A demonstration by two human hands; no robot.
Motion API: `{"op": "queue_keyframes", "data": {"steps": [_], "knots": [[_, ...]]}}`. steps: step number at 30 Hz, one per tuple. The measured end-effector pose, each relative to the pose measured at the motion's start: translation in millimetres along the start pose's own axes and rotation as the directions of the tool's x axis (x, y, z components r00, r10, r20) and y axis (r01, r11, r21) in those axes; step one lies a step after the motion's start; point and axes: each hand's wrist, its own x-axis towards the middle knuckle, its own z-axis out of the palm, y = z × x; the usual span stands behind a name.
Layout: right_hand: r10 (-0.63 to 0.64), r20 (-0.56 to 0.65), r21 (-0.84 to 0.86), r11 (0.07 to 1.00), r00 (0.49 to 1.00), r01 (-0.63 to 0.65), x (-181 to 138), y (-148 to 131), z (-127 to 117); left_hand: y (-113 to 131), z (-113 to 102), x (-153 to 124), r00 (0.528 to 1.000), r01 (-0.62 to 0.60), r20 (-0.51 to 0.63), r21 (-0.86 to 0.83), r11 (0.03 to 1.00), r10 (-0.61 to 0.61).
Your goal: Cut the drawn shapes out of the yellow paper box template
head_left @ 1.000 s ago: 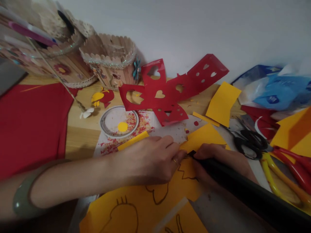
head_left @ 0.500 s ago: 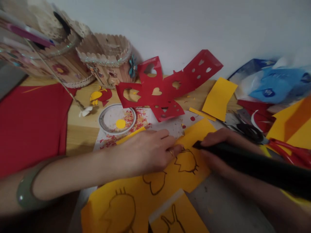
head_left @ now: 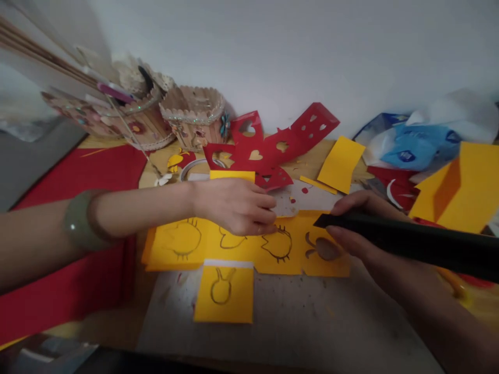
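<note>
Pinning the yellow sheet [head_left: 249,246] flat on the desk [head_left: 304,317] with my left hand [head_left: 237,205], fingers pressed down beside the drawn figures. My right hand [head_left: 362,228] is clenched on the black tool [head_left: 409,241], whose long axis runs left-right, tip just right of the sheet's end. Half a second ago the tip sat closer to my left hand; the sheet now lies squarer.

Left hand [head_left: 237,206] lies flat, fingers extended; right hand [head_left: 360,228] curled in a grip
</note>
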Motion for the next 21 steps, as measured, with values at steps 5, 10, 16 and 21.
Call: {"op": "queue_keyframes", "data": {"steps": [5, 10, 16, 21], "knots": [[0.018, 0.157, 0.049, 0.998, 0.987, -0.026, -1, 4, 4, -13, -3, -11, 0.987, -0.128, 0.101, 0.027, 0.991, 0.125], [0.122, 0.156, 0.081, 0.987, 0.98, -0.136, -5, 1, 10, 7, -12, -4, 0.925, 0.379, 0.017, -0.039, 0.925, -0.379], [0.058, -0.104, 0.012, 0.998, 0.993, -0.057, 3, 10, 6, 29, -12, 20, 0.709, 0.685, 0.387, -0.184, 0.705, -0.589], [0.068, -0.342, 0.034, 0.998, 0.937, -0.06, 12, 19, -6, 25, -12, 21, 0.713, 0.696, 0.305, -0.199, 0.689, -0.632]]}}
